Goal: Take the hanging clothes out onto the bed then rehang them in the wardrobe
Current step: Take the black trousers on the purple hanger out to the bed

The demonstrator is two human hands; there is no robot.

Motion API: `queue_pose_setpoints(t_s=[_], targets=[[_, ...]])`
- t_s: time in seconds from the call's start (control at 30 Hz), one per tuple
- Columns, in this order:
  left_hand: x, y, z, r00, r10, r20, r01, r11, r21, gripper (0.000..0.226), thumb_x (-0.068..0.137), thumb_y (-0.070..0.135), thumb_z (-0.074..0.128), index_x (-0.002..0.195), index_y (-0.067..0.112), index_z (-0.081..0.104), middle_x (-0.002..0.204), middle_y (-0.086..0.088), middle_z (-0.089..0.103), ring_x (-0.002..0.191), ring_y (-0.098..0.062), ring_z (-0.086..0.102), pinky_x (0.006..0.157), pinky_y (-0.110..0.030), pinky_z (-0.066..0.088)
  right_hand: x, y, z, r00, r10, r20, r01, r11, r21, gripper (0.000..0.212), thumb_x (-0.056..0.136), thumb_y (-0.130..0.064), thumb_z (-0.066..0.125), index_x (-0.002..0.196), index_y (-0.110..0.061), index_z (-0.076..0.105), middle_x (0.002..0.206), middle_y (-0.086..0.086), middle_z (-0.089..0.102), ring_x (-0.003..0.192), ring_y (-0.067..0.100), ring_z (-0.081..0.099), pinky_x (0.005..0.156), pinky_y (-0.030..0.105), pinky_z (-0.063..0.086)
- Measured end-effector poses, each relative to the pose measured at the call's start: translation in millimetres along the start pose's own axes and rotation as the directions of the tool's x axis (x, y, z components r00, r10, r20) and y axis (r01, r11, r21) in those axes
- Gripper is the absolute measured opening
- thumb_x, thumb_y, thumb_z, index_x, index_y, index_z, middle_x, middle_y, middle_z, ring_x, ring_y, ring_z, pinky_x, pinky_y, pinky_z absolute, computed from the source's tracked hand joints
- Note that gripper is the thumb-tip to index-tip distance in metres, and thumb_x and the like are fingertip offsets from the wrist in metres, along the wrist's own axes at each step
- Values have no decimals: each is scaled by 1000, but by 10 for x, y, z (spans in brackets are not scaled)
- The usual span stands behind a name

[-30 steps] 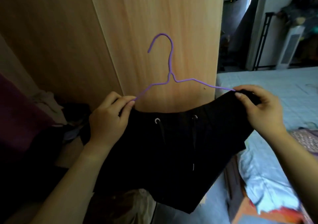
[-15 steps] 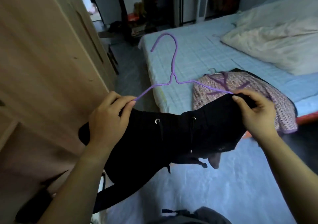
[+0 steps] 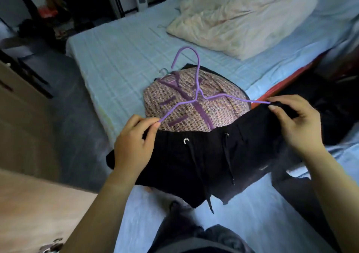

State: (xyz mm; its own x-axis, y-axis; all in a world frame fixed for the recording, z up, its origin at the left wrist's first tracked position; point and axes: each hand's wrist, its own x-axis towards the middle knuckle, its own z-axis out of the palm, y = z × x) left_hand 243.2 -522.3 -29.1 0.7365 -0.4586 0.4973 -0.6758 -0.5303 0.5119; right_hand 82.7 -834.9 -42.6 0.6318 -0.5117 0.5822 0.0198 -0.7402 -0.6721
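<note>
In the head view, my left hand (image 3: 134, 142) pinches one end of the purple hanger (image 3: 197, 94) and the black shorts (image 3: 206, 155) on it. My right hand (image 3: 297, 126) pinches the other end. It is dim, but I think they are shorts. They hang in the air in front of the bed (image 3: 120, 58), near a pink jacket (image 3: 194, 114) lying on it.

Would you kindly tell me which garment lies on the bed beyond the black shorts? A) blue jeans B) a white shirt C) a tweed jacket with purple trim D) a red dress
C: a tweed jacket with purple trim lies flat on the bed, beyond the shorts.
</note>
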Motion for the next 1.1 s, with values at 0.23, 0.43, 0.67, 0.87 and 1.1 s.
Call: queue_pose_setpoints(t_s=[0.23, 0.43, 0.67, 0.87, 1.1], targets=[[869, -139, 722, 999, -29, 20, 31, 997, -78, 25, 92, 34, 53, 100, 19, 71, 87, 9, 55, 77, -10, 56, 63, -24, 42, 887, 513, 112, 1000, 12, -22, -14, 996, -85, 13, 86, -6, 65, 98, -6, 69, 97, -16, 63, 94, -9, 55, 92, 14, 40], [1956, -325, 1302, 996, -73, 42, 78, 987, -143, 27, 92, 38, 50, 100, 20, 69, 87, 12, 52, 74, -11, 55, 61, -17, 39, 1959, 954, 380, 999, -18, -42, 14, 994, -105, 14, 87, -10, 65, 100, -13, 68, 99, -21, 63, 94, -7, 57, 93, 18, 42], [2778, -720, 1699, 981, -184, 57, 189, 975, -116, 30, 90, 39, 49, 99, 19, 69, 86, 6, 53, 74, -8, 51, 61, -12, 34, 2898, 1420, 993, 997, 45, 60, -41, 997, -66, 18, 86, -12, 65, 102, -19, 67, 98, -25, 62, 96, -5, 57, 93, 14, 40], [3178, -1166, 1969, 946, -310, 92, 310, 951, 7, 20, 94, 32, 52, 101, 21, 67, 89, 8, 49, 75, -7, 50, 61, -11, 32, 3509, 1934, 1784, 968, 93, 231, -99, 995, 15, 22, 84, -9, 67, 100, -24, 68, 95, -35, 61, 96, -3, 59, 93, 14, 41], [3571, -1820, 2292, 860, -458, 227, 412, 884, 223, 21, 95, 36, 47, 104, 25, 63, 92, 5, 46, 79, -16, 54, 62, -27, 35, 4013, 2538, 2854, 854, 141, 500, -174, 984, 20, 21, 84, -9, 67, 99, -24, 69, 98, -4, 66, 94, 8, 58, 88, 6, 37]])
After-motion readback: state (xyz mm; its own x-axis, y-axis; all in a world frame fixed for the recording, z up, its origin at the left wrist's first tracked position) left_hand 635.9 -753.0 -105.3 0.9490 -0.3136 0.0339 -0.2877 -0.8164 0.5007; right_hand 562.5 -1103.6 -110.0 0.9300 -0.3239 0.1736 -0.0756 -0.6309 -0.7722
